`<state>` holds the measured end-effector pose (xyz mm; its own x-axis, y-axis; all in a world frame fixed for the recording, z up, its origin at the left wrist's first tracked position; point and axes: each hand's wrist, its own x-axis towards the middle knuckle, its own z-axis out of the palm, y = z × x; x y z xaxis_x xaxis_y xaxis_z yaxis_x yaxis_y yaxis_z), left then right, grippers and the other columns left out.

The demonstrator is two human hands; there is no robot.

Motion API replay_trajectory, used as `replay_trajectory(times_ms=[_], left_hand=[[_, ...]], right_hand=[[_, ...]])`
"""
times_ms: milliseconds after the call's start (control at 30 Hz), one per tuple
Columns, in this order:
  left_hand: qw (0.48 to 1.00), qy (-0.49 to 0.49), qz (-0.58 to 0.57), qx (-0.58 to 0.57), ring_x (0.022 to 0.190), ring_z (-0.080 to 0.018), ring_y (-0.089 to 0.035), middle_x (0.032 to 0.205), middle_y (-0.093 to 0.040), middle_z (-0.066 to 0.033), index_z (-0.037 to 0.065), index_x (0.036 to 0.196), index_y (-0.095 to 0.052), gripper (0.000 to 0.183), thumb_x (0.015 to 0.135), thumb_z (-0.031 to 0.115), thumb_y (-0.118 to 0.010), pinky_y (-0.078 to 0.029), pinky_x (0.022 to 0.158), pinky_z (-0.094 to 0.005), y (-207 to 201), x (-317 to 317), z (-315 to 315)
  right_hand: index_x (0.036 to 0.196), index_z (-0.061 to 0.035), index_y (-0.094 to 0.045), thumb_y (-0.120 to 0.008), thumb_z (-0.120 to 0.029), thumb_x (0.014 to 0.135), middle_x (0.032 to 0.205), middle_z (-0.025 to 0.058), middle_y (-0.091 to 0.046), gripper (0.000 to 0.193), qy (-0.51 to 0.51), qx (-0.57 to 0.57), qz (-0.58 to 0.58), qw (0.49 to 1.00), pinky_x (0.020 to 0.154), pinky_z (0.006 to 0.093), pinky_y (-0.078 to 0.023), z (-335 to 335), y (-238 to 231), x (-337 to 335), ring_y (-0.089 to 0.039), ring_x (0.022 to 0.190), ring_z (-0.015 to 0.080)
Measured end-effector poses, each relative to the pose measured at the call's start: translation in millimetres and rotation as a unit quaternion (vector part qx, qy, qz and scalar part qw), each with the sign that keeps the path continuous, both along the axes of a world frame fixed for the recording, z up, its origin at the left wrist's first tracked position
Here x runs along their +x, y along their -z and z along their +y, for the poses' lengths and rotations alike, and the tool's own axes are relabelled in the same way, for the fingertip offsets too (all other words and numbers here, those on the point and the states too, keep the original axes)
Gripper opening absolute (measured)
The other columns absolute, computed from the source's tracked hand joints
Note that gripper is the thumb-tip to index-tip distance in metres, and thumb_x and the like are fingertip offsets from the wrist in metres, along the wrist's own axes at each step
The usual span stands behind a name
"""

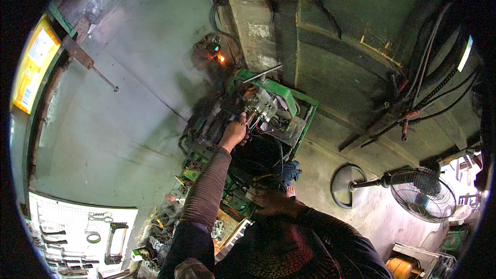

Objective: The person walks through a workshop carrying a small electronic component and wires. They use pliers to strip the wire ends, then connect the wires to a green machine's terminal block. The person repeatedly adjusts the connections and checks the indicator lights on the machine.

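A green-framed machine (281,90) stands ahead of me, with a silvery cast-metal unit (262,105) mounted in it and a metal bar (262,73) above. My left hand (235,133) reaches up to the lower left of that unit, its fingers closed by thin loose wires (254,123). Whatever lies between those fingers is too small to make out. Lower down and closer to my body, my right hand (279,202) is in shadow beside cables and green metal parts; its fingers are too dark to read.
Left of the machine, lights glow on a dark panel (214,54). A blue cloth (291,172) hangs at its right side. A pedestal fan (422,194) stands to the right, below hanging cables (421,103). Tools hang on a white pegboard (85,232), near a cluttered bench (163,232).
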<state>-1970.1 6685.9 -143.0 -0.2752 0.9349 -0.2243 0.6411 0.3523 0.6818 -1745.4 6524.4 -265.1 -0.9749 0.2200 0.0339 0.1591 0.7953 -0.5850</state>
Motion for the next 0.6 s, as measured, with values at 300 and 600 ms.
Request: replay_trajectory(times_ms=[300, 600], left_hand=[[0.999, -0.001, -0.028, -0.038, 0.078, -0.0243, -0.071, 0.089, -0.074, -0.0119, 0.001, 0.109, -0.066, 0.062, 0.100, 0.058, -0.042, -0.055, 0.067, -0.0393, 3.3, -24.9, 3.1], [0.923, -0.137, -0.324, 0.157, 0.083, -0.0202, -0.069, 0.098, -0.071, -0.0095, 0.005, 0.112, -0.066, 0.033, 0.099, 0.035, -0.061, -0.055, 0.071, -0.0325, -57.2, -40.0, 21.6]], right_hand=[[0.129, -0.0044, -0.058, -0.064, -0.045, 0.090, 0.129, 0.0223, -0.058, 0.057, -0.002, -0.076, -0.004, 0.997, 0.097, 0.0479, -0.048, 13.2, -17.0, 36.4, -0.056, 0.118, 0.0381], [0.118, -0.0007, -0.066, -0.063, -0.013, 0.092, 0.116, 0.0150, -0.069, 0.029, 0.263, -0.317, 0.235, 0.880, 0.092, 0.0364, -0.051, 134.6, -90.7, 172.1, -0.065, 0.107, 0.0248]])
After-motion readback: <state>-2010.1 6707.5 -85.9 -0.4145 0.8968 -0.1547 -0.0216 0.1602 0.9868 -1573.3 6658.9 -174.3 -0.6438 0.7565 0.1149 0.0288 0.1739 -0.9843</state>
